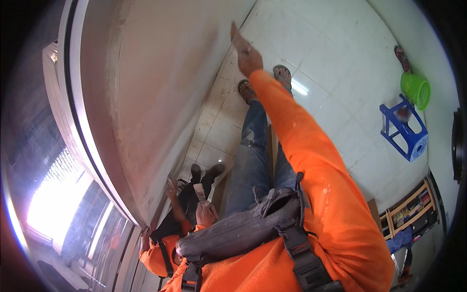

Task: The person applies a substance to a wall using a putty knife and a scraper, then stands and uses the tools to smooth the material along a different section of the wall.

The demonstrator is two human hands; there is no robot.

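Note:
My right hand is stretched far forward at the end of a long orange sleeve, beside the wall. Its fingers are extended and it holds nothing; whether the fingertips touch the wall I cannot tell. Low in front of my body, my left hand is closed around the handle of a putty knife. The flat, pale-smeared blade points up and away from me. A dark pouch with buckled straps hangs across my front and hides part of the left forearm.
At my left, a co-worker in orange has one hand close to the wall. A window lies beyond. On the tiled floor at right are a blue stool, a green basket and a wooden rack.

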